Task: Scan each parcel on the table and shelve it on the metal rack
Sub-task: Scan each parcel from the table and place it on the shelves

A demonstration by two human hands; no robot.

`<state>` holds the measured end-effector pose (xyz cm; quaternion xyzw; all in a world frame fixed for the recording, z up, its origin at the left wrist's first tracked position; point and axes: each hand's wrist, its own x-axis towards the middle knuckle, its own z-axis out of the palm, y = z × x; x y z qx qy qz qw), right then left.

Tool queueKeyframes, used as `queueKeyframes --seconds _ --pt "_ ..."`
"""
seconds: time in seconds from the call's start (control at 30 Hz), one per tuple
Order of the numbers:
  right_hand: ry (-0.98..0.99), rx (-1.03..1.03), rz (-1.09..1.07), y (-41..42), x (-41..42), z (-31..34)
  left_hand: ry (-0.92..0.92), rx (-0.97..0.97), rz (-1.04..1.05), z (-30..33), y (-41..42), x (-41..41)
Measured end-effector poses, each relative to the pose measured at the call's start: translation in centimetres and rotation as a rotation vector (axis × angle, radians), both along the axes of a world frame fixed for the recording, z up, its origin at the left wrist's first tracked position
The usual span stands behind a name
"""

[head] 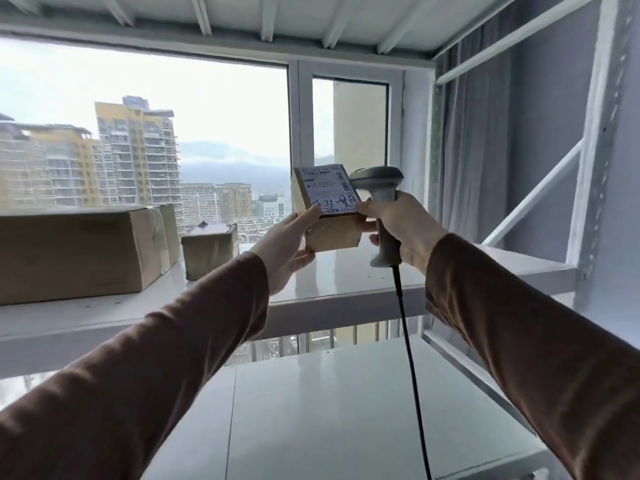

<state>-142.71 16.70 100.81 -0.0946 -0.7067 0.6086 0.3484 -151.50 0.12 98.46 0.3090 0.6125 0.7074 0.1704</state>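
A small cardboard parcel (329, 233) with a white shipping label on top hovers just above the middle shelf of the white metal rack (346, 289). My left hand (287, 247) grips its left side, thumb on the label's edge. My right hand (405, 230) holds a grey barcode scanner (381, 192) by the handle, while its thumb and fingertips touch the parcel's right edge. The scanner's black cable (412, 368) hangs down in front of the lower shelf.
A large cardboard box (76, 251) and a smaller taped box (207, 251) stand on the same shelf to the left. Rack uprights and a diagonal brace (533, 199) rise at the right. A lower white shelf (329, 410) lies below. A window is behind the rack.
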Motion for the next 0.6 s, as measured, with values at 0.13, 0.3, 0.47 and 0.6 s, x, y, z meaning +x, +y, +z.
queueKeyframes --seconds 0.13,0.3,0.47,0.6 --pt "-0.12 -0.042 0.051 -1.8 -4.6 0.1 -0.063 -0.07 0.082 0.4 -1.4 -3.9" --pt "-0.246 -0.137 0.019 -3.3 -8.8 0.1 -0.129 -0.108 0.162 -0.3 -1.8 -8.0" --pt "-0.363 -0.141 -0.019 -4.3 -11.7 -0.3 -0.173 -0.112 0.214 -1.4 -1.0 -11.4" --pt "-0.407 -0.143 -0.029 -4.9 -13.1 -0.4 -0.185 -0.116 0.179 -2.0 -0.4 -13.6"
